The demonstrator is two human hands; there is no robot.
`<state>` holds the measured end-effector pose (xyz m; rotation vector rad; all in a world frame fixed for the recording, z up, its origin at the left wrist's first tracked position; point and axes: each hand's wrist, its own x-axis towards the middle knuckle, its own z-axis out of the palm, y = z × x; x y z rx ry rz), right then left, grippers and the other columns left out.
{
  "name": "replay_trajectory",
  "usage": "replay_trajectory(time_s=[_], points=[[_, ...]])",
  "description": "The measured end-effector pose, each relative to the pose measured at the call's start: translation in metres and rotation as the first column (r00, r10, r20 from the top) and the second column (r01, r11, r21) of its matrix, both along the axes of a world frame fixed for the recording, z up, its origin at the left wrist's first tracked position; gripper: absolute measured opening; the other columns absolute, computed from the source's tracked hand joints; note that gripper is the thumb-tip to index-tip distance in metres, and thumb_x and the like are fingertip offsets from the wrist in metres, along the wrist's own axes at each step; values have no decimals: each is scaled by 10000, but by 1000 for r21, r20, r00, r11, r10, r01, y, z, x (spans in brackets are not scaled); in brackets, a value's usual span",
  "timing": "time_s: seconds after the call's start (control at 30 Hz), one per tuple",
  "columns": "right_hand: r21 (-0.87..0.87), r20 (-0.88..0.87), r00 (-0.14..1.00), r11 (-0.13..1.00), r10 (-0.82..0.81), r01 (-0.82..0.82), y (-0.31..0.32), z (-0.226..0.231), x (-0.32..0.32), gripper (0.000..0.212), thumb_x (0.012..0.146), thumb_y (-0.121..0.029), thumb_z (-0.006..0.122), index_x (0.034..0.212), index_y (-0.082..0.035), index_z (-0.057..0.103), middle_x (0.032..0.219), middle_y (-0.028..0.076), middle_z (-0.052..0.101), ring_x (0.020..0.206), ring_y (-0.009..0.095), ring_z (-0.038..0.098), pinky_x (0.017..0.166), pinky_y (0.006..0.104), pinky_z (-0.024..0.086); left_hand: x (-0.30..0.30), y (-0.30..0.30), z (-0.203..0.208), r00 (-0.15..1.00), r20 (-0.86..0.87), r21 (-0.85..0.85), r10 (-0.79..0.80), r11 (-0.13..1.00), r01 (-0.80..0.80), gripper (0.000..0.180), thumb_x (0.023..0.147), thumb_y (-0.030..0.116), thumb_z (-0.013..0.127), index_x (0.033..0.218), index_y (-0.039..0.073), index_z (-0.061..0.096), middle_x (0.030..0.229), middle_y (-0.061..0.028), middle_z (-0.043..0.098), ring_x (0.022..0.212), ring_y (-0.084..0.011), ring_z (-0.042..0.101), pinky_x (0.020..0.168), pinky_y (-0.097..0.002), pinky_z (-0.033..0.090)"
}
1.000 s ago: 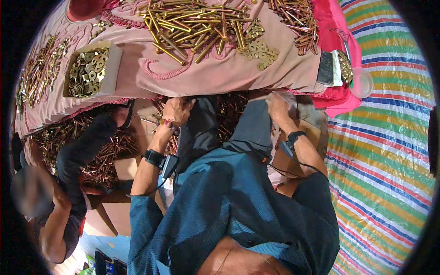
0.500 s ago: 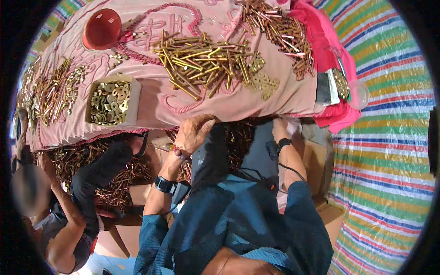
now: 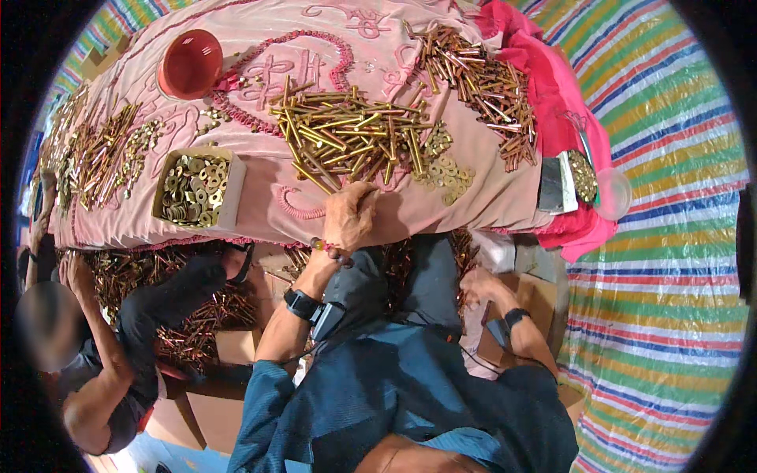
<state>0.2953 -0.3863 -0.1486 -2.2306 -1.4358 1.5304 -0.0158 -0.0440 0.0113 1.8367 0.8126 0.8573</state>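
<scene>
My left hand (image 3: 351, 214), with a bead bracelet at the wrist, rests on the near part of the pink cloth (image 3: 260, 225). Its fingers are curled at the near edge of a pile of long gold-coloured bolts (image 3: 347, 130); what they hold, if anything, is hidden. Lower down, past the table edge, my right hand (image 3: 481, 288) is beside my knee with its fingers bunched. Under it, more bolts (image 3: 464, 256) show in part. Loose washers (image 3: 448, 180) and small nuts (image 3: 436, 143) lie right of the gold pile.
A box of washers (image 3: 235, 193) and a red bowl (image 3: 189, 65) stand to the left. Copper-coloured bolts (image 3: 489, 94) lie far right, near a clear round lid (image 3: 613, 194). At left, another person's arm (image 3: 106, 339) reaches toward the table. Bolts (image 3: 209, 323) are heaped below it.
My left hand has moved forward from the table edge to the gold bolts. My right hand has drawn back and down, away from the table edge.
</scene>
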Motion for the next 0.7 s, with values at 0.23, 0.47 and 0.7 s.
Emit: replay_trajectory(time_s=[0.23, 0.47, 0.7], points=[[-148, -267, 939, 972, -216, 181, 98, 184, -15, 260, 917, -288, 703, 894, -29, 693, 708, 20, 646, 629, 117, 634, 551, 267, 507, 21, 7, 17, 893, 213, -123, 396, 918, -378, 207, 951, 148, 689, 1081, 12, 602, 846, -70, 677, 732, -122, 629, 636, -277, 514], [293, -468, 878, 920, -99, 260, 144, 185, 10, 311, 958, -304, 642, 889, -1, 661, 822, 26, 657, 659, 108, 629, 607, 264, 509, 42, 49, 22, 886, 115, -40, 449, 893, -448, 342, 917, 212, 714, 1207, 34, 688, 861, -80, 713, 772, -145, 663, 679, -302, 522], [325, -442, 875, 875, -196, 360, 157, 192, 19, 321, 958, -291, 648, 988, 28, 665, 839, 57, 672, 619, 109, 642, 550, 269, 516, 60, 68, 22, 918, 145, -122, 368, 928, -353, 265, 957, 193, 676, 1141, 3, 703, 814, -52, 710, 538, -89, 621, 476, -235, 464]])
